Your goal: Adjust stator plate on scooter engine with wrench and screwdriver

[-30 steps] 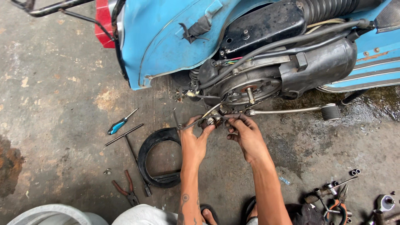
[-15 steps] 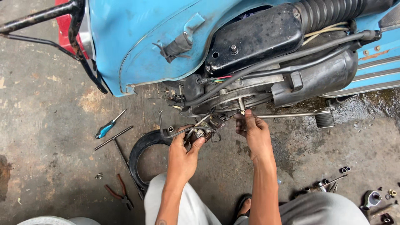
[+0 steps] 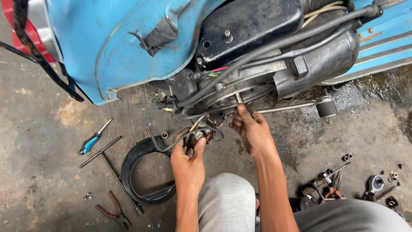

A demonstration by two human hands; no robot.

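A person sits on the floor [image 3: 51, 172] beside a blue scooter [image 3: 128, 47] with its side open. The left hand [image 3: 189, 157] has its grip shut around a small dirty metal part [image 3: 198, 137] with black wires [image 3: 180, 137] looping from it. That part sits just under the open engine [image 3: 240, 81], right in front of the person's knees. The right hand [image 3: 253, 131] reaches up to the engine, and its fingers [image 3: 242, 112] pinch a thin metal pin [image 3: 238, 98] that sticks out there.

A black rubber ring [image 3: 141, 172] lies on the floor just left of the left hand. Farther left lie 1 blue screwdriver [image 3: 92, 139], 1 long T-shaped wrench [image 3: 107, 161] and 1 pair of red pliers [image 3: 113, 212]. More small metal bits [image 3: 339, 169] lie on the right.
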